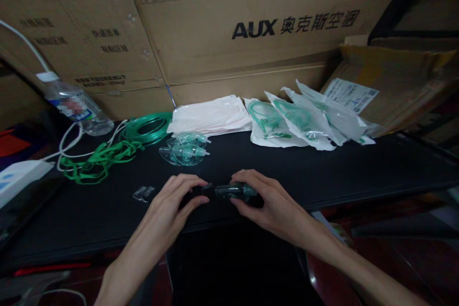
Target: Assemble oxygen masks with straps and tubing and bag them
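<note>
Black tabletop [344,169] spans the frame, and just below its centre the left hand [168,199] pinches a small clear piece [207,190], the right hand [274,198] grasping a clear cylinder [224,191], the two parts unjoined, work seemingly midway, with bagged tubing [267,119] right of centre, loose masks [183,155] unbagged

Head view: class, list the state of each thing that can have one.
Left hand, pinching a small clear plastic piece
Right hand, gripping a clear greenish plastic cylinder
Clear plastic bottle, capped
Round green plastic tubing, coiled
Flat green straps, tangled
Clear greenish plastic masks, unwrapped
Flat white packs, stacked
Clear plastic packets, overlapping
</note>
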Tool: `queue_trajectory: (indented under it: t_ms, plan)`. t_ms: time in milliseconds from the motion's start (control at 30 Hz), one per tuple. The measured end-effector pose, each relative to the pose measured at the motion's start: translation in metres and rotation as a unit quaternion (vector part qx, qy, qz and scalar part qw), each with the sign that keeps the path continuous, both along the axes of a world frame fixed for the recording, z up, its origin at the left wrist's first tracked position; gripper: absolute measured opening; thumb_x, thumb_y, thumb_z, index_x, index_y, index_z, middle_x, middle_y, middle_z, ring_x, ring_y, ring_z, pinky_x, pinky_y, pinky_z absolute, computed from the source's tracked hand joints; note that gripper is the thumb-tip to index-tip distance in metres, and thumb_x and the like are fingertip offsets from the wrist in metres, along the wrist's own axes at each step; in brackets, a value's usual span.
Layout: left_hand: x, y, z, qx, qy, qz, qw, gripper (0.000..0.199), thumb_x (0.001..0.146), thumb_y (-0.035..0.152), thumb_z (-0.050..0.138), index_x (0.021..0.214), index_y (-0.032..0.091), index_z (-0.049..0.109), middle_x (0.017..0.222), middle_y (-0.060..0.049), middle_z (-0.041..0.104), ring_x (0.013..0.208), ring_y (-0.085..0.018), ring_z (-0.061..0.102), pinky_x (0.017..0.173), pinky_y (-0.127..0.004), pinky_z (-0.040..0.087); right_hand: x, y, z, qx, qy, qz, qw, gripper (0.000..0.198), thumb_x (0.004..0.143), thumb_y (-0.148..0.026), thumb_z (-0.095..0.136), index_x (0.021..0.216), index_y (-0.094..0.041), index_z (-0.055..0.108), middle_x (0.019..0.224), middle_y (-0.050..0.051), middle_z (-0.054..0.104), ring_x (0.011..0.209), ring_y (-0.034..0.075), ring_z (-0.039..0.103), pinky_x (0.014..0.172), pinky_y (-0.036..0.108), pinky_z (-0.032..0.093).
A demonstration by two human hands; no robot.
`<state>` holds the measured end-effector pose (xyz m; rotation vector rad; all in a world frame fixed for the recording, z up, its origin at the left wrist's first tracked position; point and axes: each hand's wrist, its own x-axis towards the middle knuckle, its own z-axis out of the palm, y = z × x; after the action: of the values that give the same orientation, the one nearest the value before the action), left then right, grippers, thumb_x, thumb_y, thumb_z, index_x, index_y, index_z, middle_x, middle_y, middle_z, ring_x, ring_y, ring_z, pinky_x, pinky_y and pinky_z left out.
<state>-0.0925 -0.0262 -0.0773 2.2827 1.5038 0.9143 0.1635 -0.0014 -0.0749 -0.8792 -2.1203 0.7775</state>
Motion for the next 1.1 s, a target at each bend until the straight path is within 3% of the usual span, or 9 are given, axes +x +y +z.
queue_trajectory:
  t_ms: [200, 367, 567, 900, 1100]
  plan:
    - [0.002, -0.002, 0.002, -0.002, -0.043, 0.037, 0.998, 0.029, 0.093, 0.051, 0.068, 0.110, 0.028, 0.071, 0.095, 0.002, 0.075, 0.077, -0.017, 0.068, 0.074, -0.028, 0.057, -0.005, -0.002, 0.007, 0.009, -0.005, -0.016, 1.000, 0.022, 0.087, -0.006, 0.070, 0.104, -0.019, 0.066, 0.096, 0.002, 0.068, 0.088, 0.017, 0.064, 0.081, 0.028, 0.049]
    - [0.008, -0.009, 0.005, 0.021, -0.069, -0.003, 0.997, 0.028, 0.093, 0.044, 0.071, 0.117, 0.029, 0.070, 0.102, 0.002, 0.075, 0.086, -0.016, 0.071, 0.080, -0.026, 0.058, -0.014, -0.005, 0.011, 0.028, -0.026, -0.009, 0.999, 0.015, 0.085, -0.006, 0.070, 0.094, -0.017, 0.066, 0.092, 0.004, 0.067, 0.085, 0.018, 0.062, 0.078, 0.030, 0.047]
    - [0.017, -0.011, 0.011, 0.057, -0.053, -0.049, 0.996, 0.020, 0.094, 0.036, 0.072, 0.111, 0.026, 0.072, 0.105, -0.001, 0.073, 0.094, -0.018, 0.071, 0.084, -0.028, 0.058, -0.018, -0.008, 0.014, -0.062, 0.010, -0.016, 0.998, 0.011, 0.084, -0.011, 0.073, 0.092, -0.018, 0.071, 0.087, 0.001, 0.069, 0.078, 0.016, 0.062, 0.073, 0.027, 0.047]
    - [0.017, -0.017, 0.006, 0.149, -0.017, -0.064, 0.987, 0.028, 0.093, 0.022, 0.074, 0.121, 0.022, 0.071, 0.110, -0.004, 0.072, 0.094, -0.017, 0.070, 0.086, -0.027, 0.058, -0.018, -0.009, 0.013, -0.091, 0.030, -0.011, 0.995, 0.006, 0.086, -0.018, 0.071, 0.092, -0.020, 0.071, 0.088, 0.001, 0.069, 0.079, 0.016, 0.063, 0.073, 0.028, 0.048]
    - [0.018, -0.019, 0.006, 0.166, -0.020, -0.058, 0.984, 0.030, 0.094, 0.020, 0.073, 0.124, 0.021, 0.070, 0.112, -0.004, 0.073, 0.095, -0.017, 0.070, 0.087, -0.027, 0.058, -0.017, -0.009, 0.010, -0.103, 0.040, -0.021, 0.994, 0.004, 0.085, -0.019, 0.071, 0.089, -0.020, 0.069, 0.083, -0.002, 0.067, 0.074, 0.014, 0.061, 0.069, 0.026, 0.046]
